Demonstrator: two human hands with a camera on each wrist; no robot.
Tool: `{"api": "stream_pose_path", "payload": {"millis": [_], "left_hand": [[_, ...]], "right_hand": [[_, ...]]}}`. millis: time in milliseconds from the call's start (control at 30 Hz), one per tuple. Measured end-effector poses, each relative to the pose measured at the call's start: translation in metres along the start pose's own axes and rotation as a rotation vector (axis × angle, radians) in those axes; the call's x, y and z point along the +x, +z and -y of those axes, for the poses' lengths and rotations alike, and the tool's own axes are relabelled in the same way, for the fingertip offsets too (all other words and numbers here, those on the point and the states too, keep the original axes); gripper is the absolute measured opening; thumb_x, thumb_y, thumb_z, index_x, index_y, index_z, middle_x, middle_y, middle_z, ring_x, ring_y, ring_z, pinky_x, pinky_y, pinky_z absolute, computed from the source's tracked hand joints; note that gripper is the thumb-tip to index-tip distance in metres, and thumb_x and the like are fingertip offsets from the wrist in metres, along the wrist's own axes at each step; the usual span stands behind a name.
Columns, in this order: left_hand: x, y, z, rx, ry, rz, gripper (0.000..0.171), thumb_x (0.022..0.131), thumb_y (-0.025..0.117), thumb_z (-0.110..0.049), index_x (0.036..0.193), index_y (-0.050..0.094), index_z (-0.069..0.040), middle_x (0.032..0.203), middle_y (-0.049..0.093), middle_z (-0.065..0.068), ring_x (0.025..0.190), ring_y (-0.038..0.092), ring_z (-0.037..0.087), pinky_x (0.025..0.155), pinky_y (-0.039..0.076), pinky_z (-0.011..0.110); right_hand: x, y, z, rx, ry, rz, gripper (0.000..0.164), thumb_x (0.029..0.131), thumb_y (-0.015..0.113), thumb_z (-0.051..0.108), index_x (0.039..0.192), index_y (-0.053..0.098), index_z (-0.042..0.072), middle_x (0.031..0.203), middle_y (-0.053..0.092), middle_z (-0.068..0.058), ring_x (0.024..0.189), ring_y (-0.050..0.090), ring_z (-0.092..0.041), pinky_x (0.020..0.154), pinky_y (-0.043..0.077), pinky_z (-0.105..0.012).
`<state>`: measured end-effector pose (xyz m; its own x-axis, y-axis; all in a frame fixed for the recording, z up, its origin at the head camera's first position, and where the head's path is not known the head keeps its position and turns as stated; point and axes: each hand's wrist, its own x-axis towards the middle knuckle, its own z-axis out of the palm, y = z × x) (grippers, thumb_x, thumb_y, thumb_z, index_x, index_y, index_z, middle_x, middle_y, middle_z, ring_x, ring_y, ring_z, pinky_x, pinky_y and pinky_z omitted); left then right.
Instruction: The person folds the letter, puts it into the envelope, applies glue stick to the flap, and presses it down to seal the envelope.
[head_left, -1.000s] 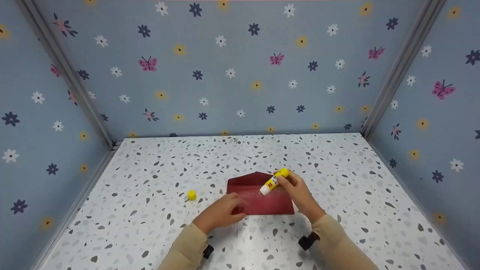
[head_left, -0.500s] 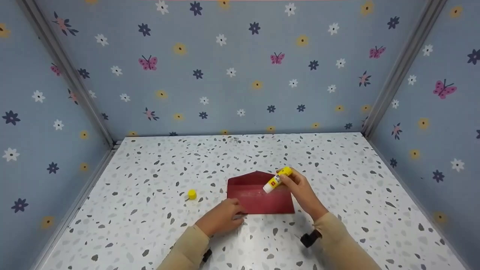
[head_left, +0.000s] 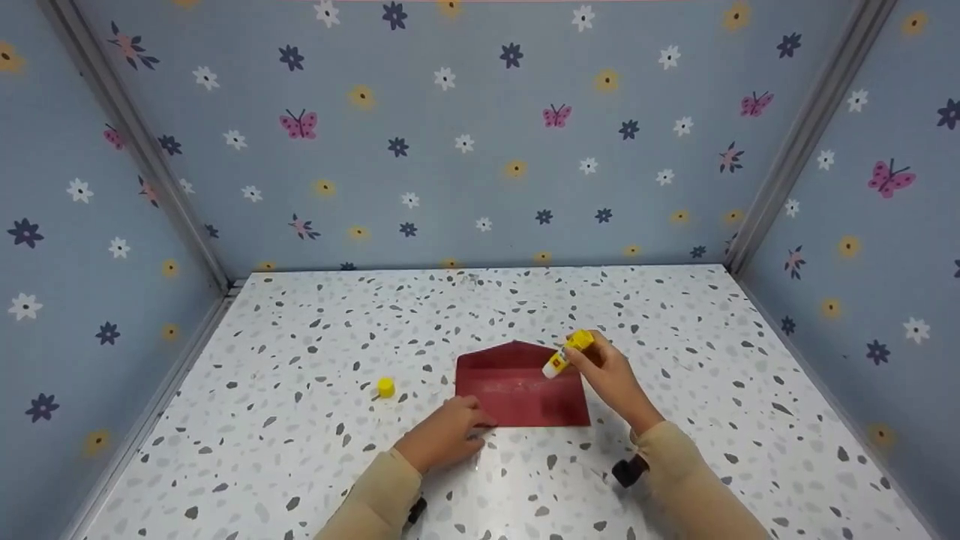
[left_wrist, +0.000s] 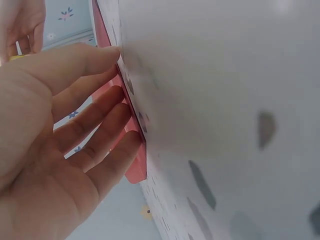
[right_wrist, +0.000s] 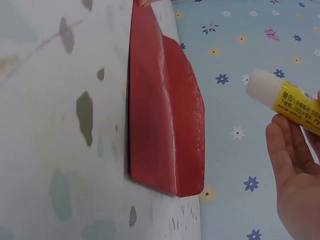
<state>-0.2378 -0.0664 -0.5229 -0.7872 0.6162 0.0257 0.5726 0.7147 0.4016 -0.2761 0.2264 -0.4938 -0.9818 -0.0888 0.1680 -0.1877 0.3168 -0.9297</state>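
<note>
Head: right hand [head_left: 611, 377] pinches glue stick [head_left: 565, 356]; relaxed left hand [head_left: 446, 431] touches envelope [head_left: 532, 401].

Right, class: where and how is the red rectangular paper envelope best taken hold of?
Probably pinch the red rectangular paper envelope by its near right corner, coming low from the right: it lies thin, its flap opens away, and the left hand covers the near left corner.

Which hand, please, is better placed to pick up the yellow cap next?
Probably the left hand: it is nearer the yellow cap and only touches the red envelope, while the right hand holds the glue stick.
</note>
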Motion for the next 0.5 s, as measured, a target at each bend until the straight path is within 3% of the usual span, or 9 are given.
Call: {"api": "stream_pose_path", "payload": {"millis": [100, 267, 500], "left_hand": [[0.0, 0.0, -0.001, -0.003, -0.007, -0.005, 0.029, 0.091, 0.072, -0.014, 0.119, 0.076, -0.015, 0.102, 0.057, -0.003, 0.09, 0.05, 0.01, 0.084, 0.051, 0.031], [0.001, 0.0, -0.003, -0.014, -0.019, 0.003, 0.029, 0.09, 0.071, -0.012, 0.119, 0.076, -0.015, 0.101, 0.055, -0.005, 0.09, 0.049, 0.01, 0.083, 0.05, 0.029], [0.001, -0.002, -0.003, -0.047, -0.017, 0.0, 0.028, 0.09, 0.071, -0.01, 0.118, 0.075, -0.013, 0.1, 0.056, -0.006, 0.092, 0.051, 0.009, 0.084, 0.05, 0.029]], "right_hand": [[0.002, -0.003, -0.005, -0.108, -0.03, -0.024, 0.034, 0.099, 0.065, 0.033, 0.123, 0.059, 0.01, 0.105, 0.064, -0.007, 0.096, 0.06, -0.023, 0.088, 0.053, -0.036], [0.006, -0.006, -0.014, -0.193, -0.084, -0.044, 0.029, 0.099, 0.065, 0.03, 0.119, 0.059, 0.009, 0.103, 0.064, -0.003, 0.095, 0.06, -0.02, 0.089, 0.053, -0.039], [0.012, -0.008, -0.024, -0.295, -0.163, 0.006, 0.023, 0.099, 0.066, 0.026, 0.112, 0.059, 0.008, 0.097, 0.061, -0.002, 0.088, 0.061, -0.017, 0.079, 0.055, -0.034]]}}
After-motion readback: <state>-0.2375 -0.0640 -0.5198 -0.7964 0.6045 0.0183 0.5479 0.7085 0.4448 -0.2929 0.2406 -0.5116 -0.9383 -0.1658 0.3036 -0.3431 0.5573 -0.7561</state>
